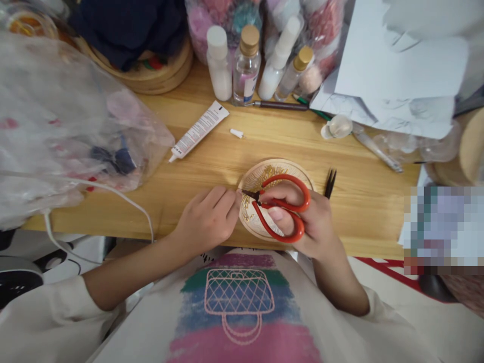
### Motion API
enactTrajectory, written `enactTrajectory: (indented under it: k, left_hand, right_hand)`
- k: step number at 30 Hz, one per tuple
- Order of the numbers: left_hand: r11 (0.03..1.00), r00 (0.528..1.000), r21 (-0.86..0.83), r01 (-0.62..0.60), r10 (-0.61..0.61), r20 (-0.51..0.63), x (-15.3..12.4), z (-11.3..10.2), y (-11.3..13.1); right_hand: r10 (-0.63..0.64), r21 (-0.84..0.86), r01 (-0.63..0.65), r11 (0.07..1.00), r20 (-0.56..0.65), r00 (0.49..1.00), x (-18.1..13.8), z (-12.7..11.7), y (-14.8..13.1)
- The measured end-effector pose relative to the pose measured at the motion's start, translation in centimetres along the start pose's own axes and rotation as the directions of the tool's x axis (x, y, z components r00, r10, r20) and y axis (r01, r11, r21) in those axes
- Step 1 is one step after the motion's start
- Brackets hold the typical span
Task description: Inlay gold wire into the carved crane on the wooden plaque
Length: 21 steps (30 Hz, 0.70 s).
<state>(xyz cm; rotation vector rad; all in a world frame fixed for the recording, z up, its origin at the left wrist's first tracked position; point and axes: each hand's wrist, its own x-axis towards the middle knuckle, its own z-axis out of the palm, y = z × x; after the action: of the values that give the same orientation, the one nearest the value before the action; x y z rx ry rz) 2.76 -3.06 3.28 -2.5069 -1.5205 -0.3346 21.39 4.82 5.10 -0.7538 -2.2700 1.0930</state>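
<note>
My right hand grips a pair of scissors by its red looped handles, thumb through one loop. The short dark blades point left, with their tips right beside the fingers of my left hand. Those fingers are pinched together; whatever sits between them is too small or hidden to make out. Beneath the scissors lies a round, pale disc with gold-coloured decoration and fine radiating lines, partly covered by my right hand. Black tweezers rest on the table just beyond my right hand.
On the wooden table lie a white tube and a small white cap. Several bottles line the back. Plastic bags and a white cable are at left, papers at back right.
</note>
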Motion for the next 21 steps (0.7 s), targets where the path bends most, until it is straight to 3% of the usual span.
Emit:
enactTrajectory:
  k: [6, 12, 15, 19, 21]
  left_hand:
    - [1.0, 1.0, -0.006, 0.005, -0.005, -0.018, 0.1, 0.0, 0.0]
    - [0.995, 0.996, -0.052, 0.083, -0.085, -0.028, 0.0, 0.1, 0.2]
    - [0.987, 0.98, -0.084, 0.133, -0.144, -0.14, 0.2, -1.1, 0.0]
    - [0.984, 0.935, -0.178, 0.007, -0.069, -0.348, 0.7, -2.9, -0.3]
    - [0.957, 0.92, -0.285, 0.053, -0.158, -0.359, 1.5, -2.8, -0.4]
  right_hand:
    - [0.027, -0.157, -0.039, 0.987, -0.077, 0.997, 0.0, 0.8, 0.0]
    - [-0.048, -0.291, -0.011, 0.957, -0.192, 0.98, 0.6, 1.4, -0.3]
    - [-0.114, -0.278, 0.049, 0.959, -0.225, 0.968, 1.2, 0.5, -1.1]
    - [-0.14, -0.271, 0.053, 0.961, -0.314, 0.939, 2.0, -1.5, -2.2]
    - [-0.159, -0.281, 0.051, 0.958, -0.377, 0.912, 2.4, -2.3, -2.5]
